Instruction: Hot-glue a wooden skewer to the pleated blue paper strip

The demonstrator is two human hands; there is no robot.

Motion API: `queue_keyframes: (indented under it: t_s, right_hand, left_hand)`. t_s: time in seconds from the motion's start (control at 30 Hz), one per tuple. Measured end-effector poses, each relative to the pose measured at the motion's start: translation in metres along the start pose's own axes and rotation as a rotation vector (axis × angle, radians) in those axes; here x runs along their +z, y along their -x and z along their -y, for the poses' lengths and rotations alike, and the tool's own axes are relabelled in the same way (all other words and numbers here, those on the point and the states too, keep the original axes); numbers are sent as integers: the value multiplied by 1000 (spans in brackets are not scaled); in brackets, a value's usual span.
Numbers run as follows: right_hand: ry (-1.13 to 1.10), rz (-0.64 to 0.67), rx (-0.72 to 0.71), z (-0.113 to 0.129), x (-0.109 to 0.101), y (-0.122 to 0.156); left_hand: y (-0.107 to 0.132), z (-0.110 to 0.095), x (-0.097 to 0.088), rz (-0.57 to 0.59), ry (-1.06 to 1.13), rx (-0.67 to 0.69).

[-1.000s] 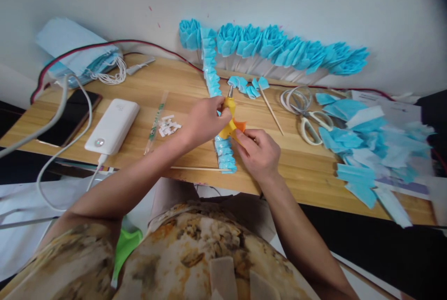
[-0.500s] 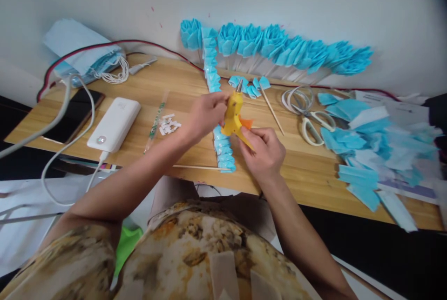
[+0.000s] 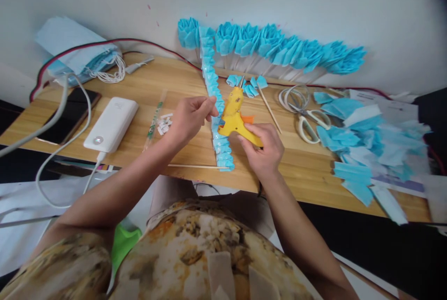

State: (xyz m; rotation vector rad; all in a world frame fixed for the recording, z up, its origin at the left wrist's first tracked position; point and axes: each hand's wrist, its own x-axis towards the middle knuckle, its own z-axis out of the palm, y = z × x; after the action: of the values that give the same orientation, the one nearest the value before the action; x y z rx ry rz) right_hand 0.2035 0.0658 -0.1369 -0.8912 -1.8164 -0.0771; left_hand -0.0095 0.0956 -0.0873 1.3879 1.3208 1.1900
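My right hand (image 3: 265, 149) grips the handle of a yellow hot glue gun (image 3: 233, 107), whose metal nozzle points up and away from me. Left of the gun, my left hand (image 3: 195, 116) is closed in a pinch, apart from it; whatever the fingertips may hold is too small to make out. Beneath both hands runs a long strip of pleated light-blue material (image 3: 211, 76), reaching from the wall to the table's front edge. A thin wooden stick (image 3: 195, 166) lies across the strip's near end.
Several blue fabric flowers (image 3: 268, 42) on sticks lean along the wall. Scissors (image 3: 309, 128), a clear tape roll (image 3: 295, 98) and blue scraps (image 3: 370, 128) lie to the right. On the left are a power bank (image 3: 111, 123), a phone (image 3: 70, 114), cables and stacked face masks (image 3: 77, 49).
My left hand has come away from the front of the glue gun and moved left. The gun stays in my right hand, slightly shifted. The view has moved a little.
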Motion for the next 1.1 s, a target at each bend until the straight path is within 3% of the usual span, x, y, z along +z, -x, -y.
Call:
queue_keyframes:
  t_s: [0.33, 0.43, 0.57, 0.7, 1.1]
  right_hand:
    - [-27, 1, 15, 0, 0, 1]
    - [-30, 5, 12, 0, -1, 1]
    - [-13, 21, -21, 0, -1, 2]
    - [23, 55, -55, -2, -1, 5]
    - [23, 96, -29, -5, -3, 8]
  left_hand:
    - [13, -2, 1, 65, 143, -114]
    - [14, -2, 1, 137, 171, -145]
    - [11, 1, 7, 253, 172, -90]
    - [7, 4, 10, 252, 156, -39]
    - [5, -1, -13, 372, 56, -27]
